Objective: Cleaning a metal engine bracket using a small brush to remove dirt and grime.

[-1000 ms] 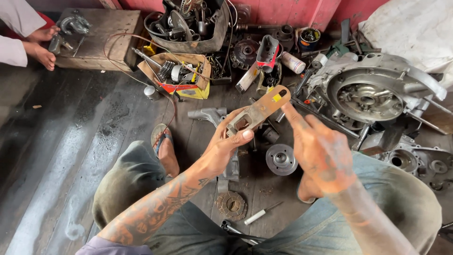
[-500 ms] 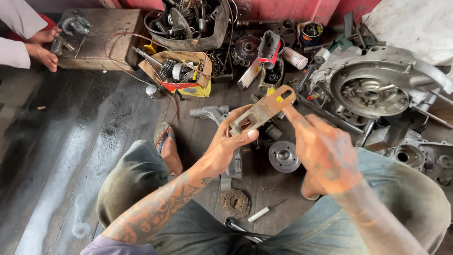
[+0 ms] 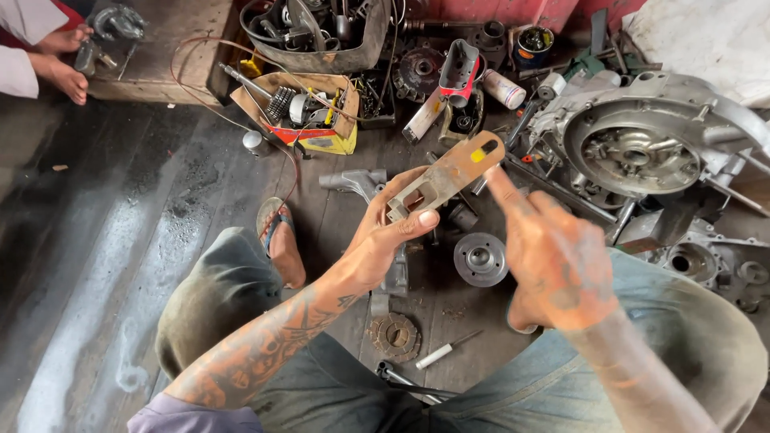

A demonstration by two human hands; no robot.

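My left hand (image 3: pixel 391 228) grips the lower end of a flat rusty metal bar (image 3: pixel 449 172) with a small yellow patch near its upper end. The bar is held tilted above the floor, between my knees. My right hand (image 3: pixel 549 252) is close on the right, its forefinger stretched up toward the bar's underside; the other fingers are curled and I see nothing held in them. Under the hands lie a round grey hub (image 3: pixel 480 258) and a grey cast part (image 3: pixel 357 182).
A large aluminium engine casing (image 3: pixel 642 144) lies at right. A cardboard box of parts (image 3: pixel 301 108) and a black tub (image 3: pixel 321 32) sit at the back. A toothed disc (image 3: pixel 395 335) and small screwdriver (image 3: pixel 445 350) lie near my legs. Another person's feet (image 3: pixel 60 60) are at top left.
The view and my hands have shifted only slightly. My left hand still holds the bar, and my right forefinger stays by it.
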